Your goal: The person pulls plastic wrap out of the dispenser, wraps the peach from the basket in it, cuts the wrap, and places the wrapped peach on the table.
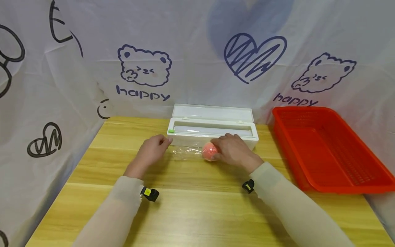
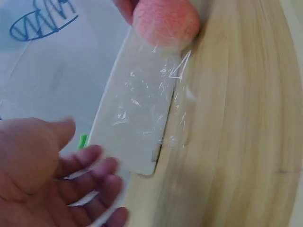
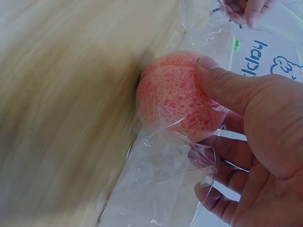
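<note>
A pink-red peach [image 1: 210, 151] sits low in front of a white cling film box [image 1: 191, 140], with clear plastic film [image 2: 182, 113] around it and trailing to both sides. My right hand [image 1: 232, 151] grips the peach, thumb on top and fingers behind, as the right wrist view shows; some film [image 3: 161, 175] lies across those fingers. By the box's left front corner is my left hand [image 1: 151, 151], fingers loosely bent and holding nothing, apart from the film's left end. The box lid [image 1: 213, 112] stands raised at the back, and a white roll [image 1: 213, 130] shows inside.
To the right stands a red plastic basket [image 1: 303, 164] with perforated walls. A green piece [image 1: 171, 131] sits on the box's left rim. The wooden table [image 1: 197, 212] backs onto a white printed cloth [image 1: 197, 68], which also hangs on the left.
</note>
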{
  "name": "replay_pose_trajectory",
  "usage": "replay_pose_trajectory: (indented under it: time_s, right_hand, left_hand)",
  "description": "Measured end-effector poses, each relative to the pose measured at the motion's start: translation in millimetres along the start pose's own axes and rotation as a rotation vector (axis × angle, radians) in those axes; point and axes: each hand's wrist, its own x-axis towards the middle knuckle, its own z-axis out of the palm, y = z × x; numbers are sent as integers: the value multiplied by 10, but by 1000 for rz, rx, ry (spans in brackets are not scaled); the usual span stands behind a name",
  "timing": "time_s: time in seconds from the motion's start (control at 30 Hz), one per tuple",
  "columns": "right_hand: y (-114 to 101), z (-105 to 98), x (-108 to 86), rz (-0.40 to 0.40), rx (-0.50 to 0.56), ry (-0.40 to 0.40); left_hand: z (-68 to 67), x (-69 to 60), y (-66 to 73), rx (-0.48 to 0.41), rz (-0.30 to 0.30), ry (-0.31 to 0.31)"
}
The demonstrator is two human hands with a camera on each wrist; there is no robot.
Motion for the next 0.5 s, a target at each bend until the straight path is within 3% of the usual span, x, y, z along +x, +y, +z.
replay_pose_trajectory:
  time_s: [0.1,0.2,0.33,0.5]
  right_hand:
    - [-3,-8,5,-2,-2,-1]
    - [-4,-17,7,11,-6,-13]
    - [-18,-26,15,13,-18,-26]
    - [-45,-14,17,21,-31,-14]
  left_hand:
    - [44,-32,-42,-53,-65,-98]
    - [131,-45,-67,-110,-32,-162]
    - [212,-31,-107,-204,-35,-102]
    - [189,-10,-146,-256,-83,-26]
